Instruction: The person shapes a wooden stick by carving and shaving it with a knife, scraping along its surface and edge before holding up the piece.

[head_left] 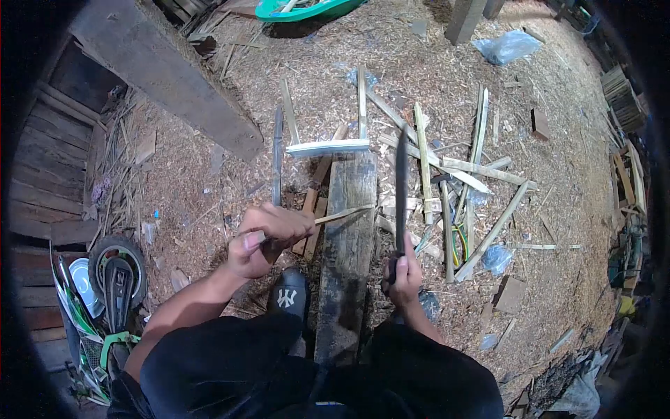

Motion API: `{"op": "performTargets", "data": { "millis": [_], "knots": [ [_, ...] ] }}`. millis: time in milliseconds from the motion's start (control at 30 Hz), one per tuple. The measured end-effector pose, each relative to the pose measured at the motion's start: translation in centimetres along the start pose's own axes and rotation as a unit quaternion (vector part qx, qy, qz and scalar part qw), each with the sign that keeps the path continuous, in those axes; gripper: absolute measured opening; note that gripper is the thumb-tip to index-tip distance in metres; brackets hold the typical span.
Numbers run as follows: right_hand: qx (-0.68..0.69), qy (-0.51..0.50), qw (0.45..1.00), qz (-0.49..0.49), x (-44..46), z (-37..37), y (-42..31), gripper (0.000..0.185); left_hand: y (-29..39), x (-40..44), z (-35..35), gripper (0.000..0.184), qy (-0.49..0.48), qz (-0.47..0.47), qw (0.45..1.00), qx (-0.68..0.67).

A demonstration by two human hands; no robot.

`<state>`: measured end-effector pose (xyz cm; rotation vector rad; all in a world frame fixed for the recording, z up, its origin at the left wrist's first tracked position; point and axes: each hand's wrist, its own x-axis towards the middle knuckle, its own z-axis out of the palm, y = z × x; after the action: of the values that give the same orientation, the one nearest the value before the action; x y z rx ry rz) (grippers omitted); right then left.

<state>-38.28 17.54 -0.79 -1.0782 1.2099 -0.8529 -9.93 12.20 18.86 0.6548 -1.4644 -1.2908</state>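
Observation:
My left hand (273, 236) is closed around a thin wooden stick (342, 214), whose free end reaches over the worn wooden beam (345, 272) between my legs. In my right hand (403, 274) is the dark handle of a machete (401, 188), its long blade upright and pointing away from me, just right of the beam. Stick and blade are apart. At the beam's far end sits a pale wooden strip (328, 147), with two slats (362, 105) running away from it. My fingers hide the near end of the stick.
Several wooden slats (424, 160) lie crossed on the chip-covered ground to the right, near a hammer (442, 179). A thick post (174, 77) slants across the upper left. A small wheeled vehicle (118, 279) stands at left. A green basin (307, 10) is at the top.

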Motion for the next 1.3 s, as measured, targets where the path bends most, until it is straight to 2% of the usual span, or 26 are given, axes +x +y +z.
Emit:
{"op": "performTargets", "data": {
  "millis": [67, 100, 133, 233, 300, 333, 400, 467, 500, 533, 600, 633, 667, 733, 767, 800, 867, 900, 933, 1000, 1033, 1067, 1133, 1167, 1200, 1300],
  "knots": [
    [0.017, 0.051, 0.980, -0.190, -0.1, 1.0, 0.9, 0.054, 0.0, -0.1, 0.0, 0.066, -0.002, -0.002, 1.000, 0.002],
    [-0.147, 0.026, 0.979, -0.139, 0.1, 0.3, 0.7, 0.051, 0.0, -0.1, -0.1, 0.066, 0.000, -0.001, 1.000, 0.002],
    [-0.202, -0.045, 0.978, -0.031, 0.6, 0.4, 0.6, 0.050, 0.0, 0.1, -0.1, 0.066, 0.002, 0.001, 1.000, 0.004],
    [-0.138, -0.046, 0.989, -0.004, 0.7, 0.5, -0.3, 0.050, -0.1, 0.2, -0.1, 0.068, 0.004, 0.001, 1.000, -0.011],
    [-0.068, 0.001, 0.997, -0.044, 0.3, 0.3, -0.5, 0.050, -0.1, 0.0, -0.2, 0.068, 0.001, -0.001, 1.000, -0.002],
    [-0.007, -0.018, 0.999, 0.025, -0.2, -0.1, -0.7, 0.050, -0.2, -0.2, -0.1, 0.069, -0.002, 0.002, 1.000, 0.002],
    [0.067, 0.001, 0.997, -0.026, -0.9, 0.2, 1.0, 0.050, 0.1, 0.0, 0.0, 0.070, 0.003, -0.007, 1.000, 0.001],
    [-0.186, 0.004, 0.967, -0.174, 0.2, 0.4, 1.3, 0.050, 0.2, 0.2, 0.0, 0.070, 0.004, -0.012, 1.000, -0.001],
    [-0.175, -0.064, 0.979, -0.086, 0.4, 0.8, -0.8, 0.049, 0.2, 0.2, 0.0, 0.072, 0.010, -0.016, 1.000, 0.007],
    [-0.176, -0.064, 0.978, -0.088, 0.4, 0.6, -1.0, 0.049, 0.2, 0.2, 0.0, 0.074, 0.015, -0.021, 1.000, 0.016],
    [-0.108, -0.045, 0.992, 0.044, 0.3, 0.2, -0.7, 0.050, 0.1, 0.2, 0.0, 0.074, 0.009, -0.017, 1.000, 0.018],
    [-0.154, -0.005, 0.981, -0.119, 0.4, 0.1, -0.2, 0.050, 0.0, 0.0, 0.0, 0.075, 0.005, -0.017, 1.000, 0.018],
    [-0.152, -0.005, 0.982, -0.114, -0.1, 0.0, 0.9, 0.050, 0.0, -0.1, 0.1, 0.075, 0.005, -0.022, 1.000, 0.017],
    [-0.015, 0.004, 0.996, -0.089, -0.7, -0.5, 2.7, 0.054, 0.1, 0.0, 0.2, 0.067, 0.000, -0.003, 1.000, 0.001],
    [-0.079, 0.025, 0.980, -0.183, -0.5, -0.2, 3.4, 0.051, 0.1, 0.0, 0.2, 0.067, 0.001, -0.002, 1.000, 0.000],
    [-0.080, 0.026, 0.979, -0.185, -0.3, 0.1, 2.3, 0.051, 0.1, 0.1, 0.2, 0.070, 0.002, -0.007, 1.000, 0.008],
    [-0.211, -0.070, 0.973, -0.069, 0.1, 0.9, -0.9, 0.049, 0.1, 0.2, 0.1, 0.072, 0.000, -0.009, 1.000, 0.018],
    [-0.208, -0.017, 0.967, -0.146, 0.4, 0.8, 1.1, 0.049, 0.0, 0.1, 0.1, 0.072, 0.001, -0.012, 1.000, 0.014],
    [-0.206, -0.017, 0.967, -0.148, 0.8, 0.4, 2.1, 0.049, 0.1, 0.1, 0.0, 0.072, 0.003, -0.016, 1.000, 0.011],
    [-0.048, 0.027, 0.996, -0.067, 0.6, -0.3, 4.0, 0.051, 0.1, 0.0, 0.3, 0.072, 0.008, -0.015, 1.000, 0.018],
    [0.023, -0.006, 0.998, 0.066, -0.3, -0.1, -0.5, 0.052, 0.1, 0.0, 0.4, 0.073, 0.010, -0.008, 1.000, 0.023],
    [0.022, -0.008, 0.998, 0.066, -0.3, -0.1, 0.4, 0.052, 0.2, 0.0, 0.4, 0.073, 0.013, -0.008, 1.000, 0.023],
    [0.031, -0.015, 0.996, -0.086, -0.6, -0.1, 1.7, 0.053, 0.3, 0.1, 0.5, 0.071, 0.022, -0.015, 0.999, 0.024],
    [-0.201, -0.012, 0.942, -0.267, 0.8, -0.5, 2.1, 0.053, 0.2, 0.1, 0.5, 0.071, 0.021, -0.013, 0.999, 0.021],
    [-0.144, -0.079, 0.984, -0.073, 0.5, 0.4, 0.7, 0.052, 0.1, 0.2, 0.5, 0.071, 0.023, -0.009, 0.999, 0.020],
    [-0.080, -0.049, 0.993, -0.069, 0.8, 0.0, 1.4, 0.052, 0.2, 0.2, 0.3, 0.071, 0.008, -0.014, 1.000, 0.017]
  ]
}}
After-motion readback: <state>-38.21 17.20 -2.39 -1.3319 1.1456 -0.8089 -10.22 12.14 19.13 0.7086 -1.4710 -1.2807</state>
